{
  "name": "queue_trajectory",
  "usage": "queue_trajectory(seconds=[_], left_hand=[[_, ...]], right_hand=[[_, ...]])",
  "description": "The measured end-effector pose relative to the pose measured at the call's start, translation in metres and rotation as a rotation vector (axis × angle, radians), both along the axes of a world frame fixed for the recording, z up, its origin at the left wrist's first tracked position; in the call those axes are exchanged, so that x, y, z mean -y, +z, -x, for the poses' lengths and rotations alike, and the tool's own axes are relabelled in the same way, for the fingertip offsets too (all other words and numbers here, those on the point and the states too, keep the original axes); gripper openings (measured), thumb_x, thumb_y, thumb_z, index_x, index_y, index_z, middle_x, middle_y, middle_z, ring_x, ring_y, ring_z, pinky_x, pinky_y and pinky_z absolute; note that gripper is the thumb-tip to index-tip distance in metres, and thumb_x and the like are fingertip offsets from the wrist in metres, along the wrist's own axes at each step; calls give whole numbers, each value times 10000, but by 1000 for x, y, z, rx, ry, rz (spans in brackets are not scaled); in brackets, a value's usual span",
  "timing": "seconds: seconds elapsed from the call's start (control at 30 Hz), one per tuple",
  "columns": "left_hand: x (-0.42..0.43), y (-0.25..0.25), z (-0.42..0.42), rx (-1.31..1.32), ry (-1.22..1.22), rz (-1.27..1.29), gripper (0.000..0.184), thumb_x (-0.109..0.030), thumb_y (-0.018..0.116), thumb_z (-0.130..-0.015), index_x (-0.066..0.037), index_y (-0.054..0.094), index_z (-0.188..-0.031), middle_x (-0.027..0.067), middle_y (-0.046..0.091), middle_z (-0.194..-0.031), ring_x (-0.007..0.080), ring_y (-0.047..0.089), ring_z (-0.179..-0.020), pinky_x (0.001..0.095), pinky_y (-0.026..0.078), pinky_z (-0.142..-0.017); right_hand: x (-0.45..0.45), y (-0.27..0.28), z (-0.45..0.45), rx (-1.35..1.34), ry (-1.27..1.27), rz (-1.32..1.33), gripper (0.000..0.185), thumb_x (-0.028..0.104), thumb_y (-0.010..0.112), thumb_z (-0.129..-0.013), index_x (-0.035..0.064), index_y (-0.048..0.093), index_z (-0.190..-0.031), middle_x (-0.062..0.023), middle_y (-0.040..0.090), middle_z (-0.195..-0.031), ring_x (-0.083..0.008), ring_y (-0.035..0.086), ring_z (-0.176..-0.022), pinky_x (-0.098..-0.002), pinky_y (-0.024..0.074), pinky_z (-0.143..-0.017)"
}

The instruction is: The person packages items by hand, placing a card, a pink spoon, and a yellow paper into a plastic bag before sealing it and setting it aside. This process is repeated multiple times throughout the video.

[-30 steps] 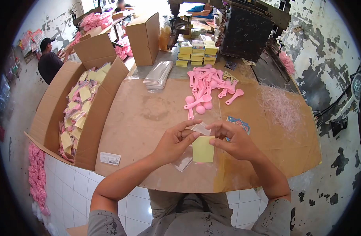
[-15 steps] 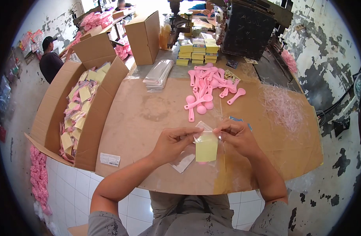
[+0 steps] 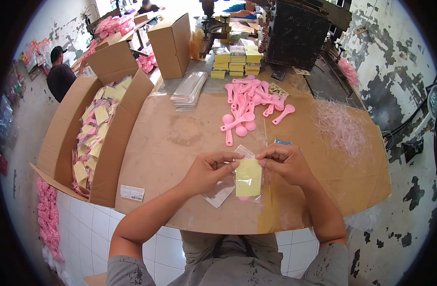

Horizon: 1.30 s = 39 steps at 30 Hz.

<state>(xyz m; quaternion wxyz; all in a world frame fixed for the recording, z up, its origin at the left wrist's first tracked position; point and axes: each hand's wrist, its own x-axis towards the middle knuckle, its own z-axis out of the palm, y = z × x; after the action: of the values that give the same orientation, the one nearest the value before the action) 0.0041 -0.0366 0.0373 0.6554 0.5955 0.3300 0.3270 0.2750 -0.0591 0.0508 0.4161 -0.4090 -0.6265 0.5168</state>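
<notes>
Both my hands hold up a small clear plastic bag (image 3: 258, 196) by its top corners, over the front of the cardboard-covered table. Inside the bag is a yellow card (image 3: 248, 183), and a bit of something pink shows below it. My left hand (image 3: 211, 170) pinches the upper left corner between thumb and forefinger. At the upper right corner, my right hand (image 3: 286, 164) does the same. Beneath my left hand lies another clear bag (image 3: 221, 194), partly covered. Beyond my hands is a loose pile of pink measuring spoons (image 3: 249, 102).
A carton (image 3: 111, 143) of packed bags stands at the left. Farther back are a stack of clear bags (image 3: 190, 89), stacked yellow cards (image 3: 237, 61) and an upright cardboard box (image 3: 168, 47). Plastic strips (image 3: 342, 126) lie on the right. A person (image 3: 61, 76) is at far left.
The yellow card sits slightly higher in the bag, close to its top edge, and my fingers have shifted a little at the corners. The whole view has shifted slightly.
</notes>
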Motion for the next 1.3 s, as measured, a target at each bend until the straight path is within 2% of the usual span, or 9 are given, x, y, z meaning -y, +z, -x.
queue_trajectory(seconds=[0.33,0.43,0.53,0.73,0.83,0.9,1.0,1.17,1.3], left_hand=[[0,2,0,44,63,-101,312,-103,638,-1044,-4,668,-1338,57,746,-1088,80,682,-963,246,571,-827],[-4,-1,3,30,77,-135,356,-91,622,-1048,3,616,-1392,60,741,-1083,99,691,-981,262,582,-832],[6,7,-15,356,198,-55,325,-83,635,-1038,37,618,-1339,61,717,-1085,84,682,-962,250,581,-783],[-13,6,14,-85,-92,-68,327,-105,646,-1031,4,576,-1331,83,677,-1198,127,680,-1056,297,600,-832],[-31,12,38,202,403,-245,335,-99,607,-1044,7,561,-1358,94,675,-1236,150,688,-1062,305,594,-862],[-47,38,51,757,751,-300,316,-75,563,-1051,19,567,-1352,93,675,-1235,145,687,-1032,285,583,-865],[-49,61,61,943,861,-187,335,-69,535,-1053,34,550,-1372,112,680,-1224,163,687,-1013,298,576,-854],[-36,4,27,-318,419,-501,353,-245,724,-958,-37,680,-1240,81,696,-1140,223,682,-911,388,542,-764],[-7,-9,2,-606,210,-778,347,-225,801,-880,-58,719,-1173,69,662,-1004,237,657,-844,379,524,-738]], right_hand=[[10,10,12,30,62,-11,434,32,707,-967,-7,573,-1378,-15,677,-1019,-90,649,-937,-256,532,-824],[7,0,8,84,88,50,400,33,711,-962,-7,603,-1346,-10,672,-990,-85,639,-903,-255,517,-800],[2,-2,3,106,95,-23,373,30,709,-961,-17,618,-1320,-3,677,-977,-81,639,-889,-260,513,-790],[3,17,-2,58,-26,-109,327,70,694,-976,21,653,-1296,-39,736,-1042,-102,683,-933,-271,513,-789],[-3,27,-26,326,-158,-226,317,117,699,-974,51,678,-1284,-56,751,-1076,-117,694,-952,-285,514,-810],[-7,25,-42,355,-227,-232,328,148,718,-959,50,689,-1271,-66,757,-1079,-139,696,-958,-304,517,-826],[-12,14,-63,526,-274,-285,361,179,749,-926,44,700,-1258,-92,748,-1074,-192,695,-971,-340,522,-845],[-11,1,-76,864,-194,-361,413,210,802,-867,27,712,-1226,-136,679,-1048,-273,665,-979,-387,523,-871],[-11,-7,-80,804,-196,-331,381,193,837,-832,20,726,-1153,-134,639,-1025,-278,646,-949,-390,521,-878]])
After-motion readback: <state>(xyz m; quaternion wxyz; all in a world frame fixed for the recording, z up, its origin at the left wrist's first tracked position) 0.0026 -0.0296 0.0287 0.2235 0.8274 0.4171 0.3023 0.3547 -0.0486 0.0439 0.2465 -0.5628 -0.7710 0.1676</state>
